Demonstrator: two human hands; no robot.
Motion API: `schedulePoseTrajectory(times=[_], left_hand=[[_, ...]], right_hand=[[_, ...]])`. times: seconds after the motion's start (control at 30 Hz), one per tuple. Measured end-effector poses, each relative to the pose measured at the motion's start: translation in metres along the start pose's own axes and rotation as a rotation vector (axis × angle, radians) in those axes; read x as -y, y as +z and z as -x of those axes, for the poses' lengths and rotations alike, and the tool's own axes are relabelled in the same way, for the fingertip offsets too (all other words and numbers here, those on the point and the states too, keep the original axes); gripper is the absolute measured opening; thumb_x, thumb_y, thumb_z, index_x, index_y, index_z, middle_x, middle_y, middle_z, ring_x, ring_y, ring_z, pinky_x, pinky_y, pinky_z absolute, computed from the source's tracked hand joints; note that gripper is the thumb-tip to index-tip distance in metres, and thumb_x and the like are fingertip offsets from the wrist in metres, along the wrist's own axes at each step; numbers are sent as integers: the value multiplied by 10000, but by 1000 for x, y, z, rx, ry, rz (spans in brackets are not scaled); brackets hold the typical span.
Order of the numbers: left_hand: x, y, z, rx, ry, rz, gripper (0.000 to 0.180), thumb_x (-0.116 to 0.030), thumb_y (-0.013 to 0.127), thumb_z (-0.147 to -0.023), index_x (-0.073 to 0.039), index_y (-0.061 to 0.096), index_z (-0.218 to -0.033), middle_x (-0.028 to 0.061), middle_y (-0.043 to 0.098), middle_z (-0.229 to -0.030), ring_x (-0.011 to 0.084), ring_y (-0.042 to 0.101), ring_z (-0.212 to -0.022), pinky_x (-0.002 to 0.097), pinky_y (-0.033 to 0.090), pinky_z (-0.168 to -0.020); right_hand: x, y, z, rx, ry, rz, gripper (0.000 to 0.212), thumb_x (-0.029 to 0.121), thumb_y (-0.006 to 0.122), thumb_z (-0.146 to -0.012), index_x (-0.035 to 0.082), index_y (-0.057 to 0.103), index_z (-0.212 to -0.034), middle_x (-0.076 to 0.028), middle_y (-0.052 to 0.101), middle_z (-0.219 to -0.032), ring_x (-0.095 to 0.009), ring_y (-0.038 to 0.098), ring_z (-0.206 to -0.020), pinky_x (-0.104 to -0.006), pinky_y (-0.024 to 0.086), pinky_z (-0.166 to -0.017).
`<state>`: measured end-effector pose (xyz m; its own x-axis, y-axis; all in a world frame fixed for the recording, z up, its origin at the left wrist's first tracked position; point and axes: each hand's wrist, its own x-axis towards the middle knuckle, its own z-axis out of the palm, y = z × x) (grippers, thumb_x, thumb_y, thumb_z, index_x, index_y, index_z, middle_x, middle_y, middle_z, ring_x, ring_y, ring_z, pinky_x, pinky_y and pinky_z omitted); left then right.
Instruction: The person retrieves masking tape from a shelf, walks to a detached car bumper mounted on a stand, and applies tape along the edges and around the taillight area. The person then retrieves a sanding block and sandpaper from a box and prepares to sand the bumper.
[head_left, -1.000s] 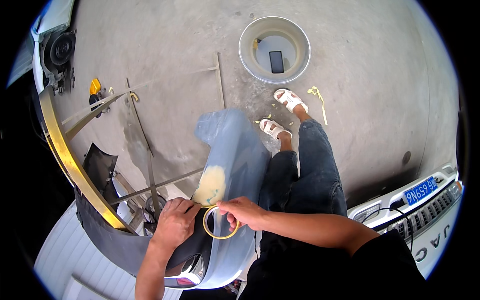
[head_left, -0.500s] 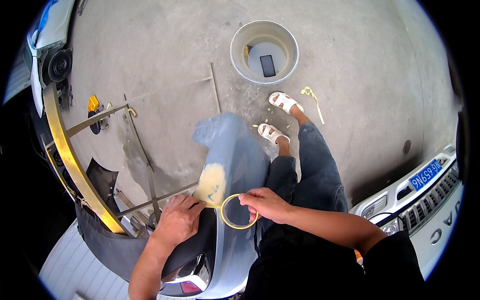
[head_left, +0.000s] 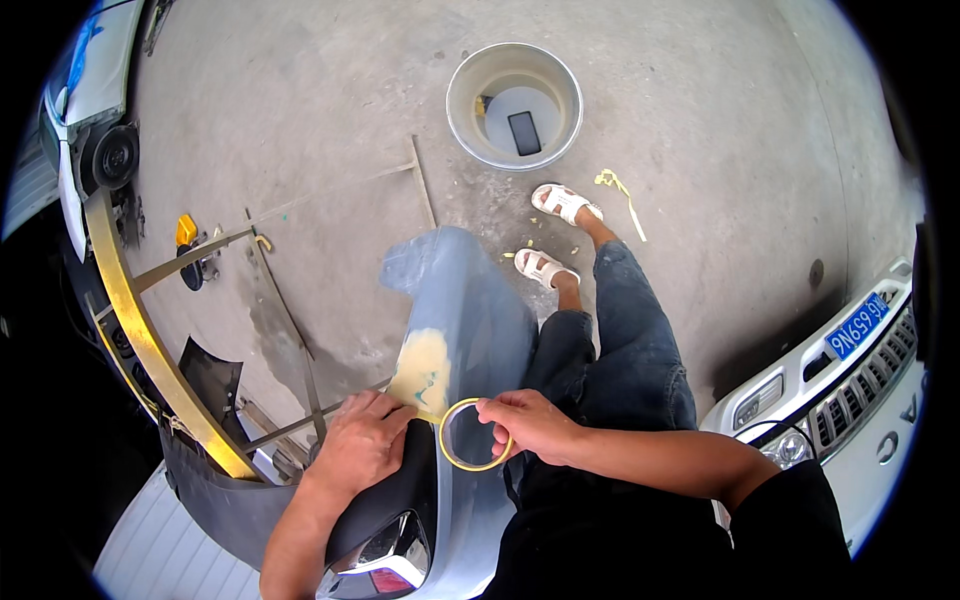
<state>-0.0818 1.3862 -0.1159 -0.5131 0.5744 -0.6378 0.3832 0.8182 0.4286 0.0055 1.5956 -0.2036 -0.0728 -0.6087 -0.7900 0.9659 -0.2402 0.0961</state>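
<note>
Grey concrete floor (head_left: 700,110) spreads through the work area, with yellow scraps (head_left: 625,200) near the white sandals (head_left: 563,203). Beyond the feet stands a metal bucket (head_left: 562,105), a dark rectangular shape showing inside it. The front of a white vehicle (head_left: 855,485) is at right; at left, a curved yellow bar (head_left: 128,310) rises beside thin metal framing (head_left: 265,270). Close to the body lies a blue-grey panel (head_left: 485,330) with a cream patch (head_left: 420,362), adjoining a black part and a lamp (head_left: 385,570).

The left hand (head_left: 362,440) has its fingers bunched narrowly, pressing a yellow strip (head_left: 428,416) at the patch's lower edge. The right hand (head_left: 532,425) grips the tape roll (head_left: 443,438) by its right side, fingers closed around the ring, which is upheld over the panel just below the patch.

Compared with one second ago, the roll sits farther right from the left hand, and more strip shows between them.
</note>
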Motion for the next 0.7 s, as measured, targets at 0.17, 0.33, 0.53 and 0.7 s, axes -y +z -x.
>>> schedulePoseTrajectory(times=[0.17, 0.33, 0.53, 0.7], left_hand=[[-2, 0, -4, -5, 6, 10, 211, -20, 633, -719, -61, 651, -925, 66, 602, -909, 273, 564, -879, 381, 454, -796], [-2, 1, -4, -7, 4, 26, 199, -21, 632, -724, -57, 648, -919, 72, 601, -908, 277, 564, -866, 384, 458, -789], [-3, 1, -1, -18, -2, 36, 195, -24, 631, -733, -53, 655, -925, 75, 606, -913, 274, 569, -870, 379, 465, -786], [-4, 5, 0, -24, -2, 24, 194, -27, 629, -735, -47, 656, -926, 81, 605, -906, 278, 572, -861, 382, 466, -784]], right_hand=[[0, 4, 0, 6, 69, -23, 333, 336, 554, -924, 4, 574, -930, -15, 510, -673, -146, 563, -637, -315, 518, -617], [-1, 6, 0, -31, 45, -36, 326, 334, 547, -929, 9, 569, -922, -17, 510, -672, -150, 565, -631, -315, 517, -613], [-2, 5, 2, -45, -36, -40, 334, 348, 510, -931, 23, 553, -868, -29, 530, -674, -141, 588, -626, -288, 486, -570], [-4, 6, 3, -40, -29, -40, 315, 321, 543, -932, 8, 565, -905, -31, 525, -667, -152, 581, -616, -306, 508, -591]])
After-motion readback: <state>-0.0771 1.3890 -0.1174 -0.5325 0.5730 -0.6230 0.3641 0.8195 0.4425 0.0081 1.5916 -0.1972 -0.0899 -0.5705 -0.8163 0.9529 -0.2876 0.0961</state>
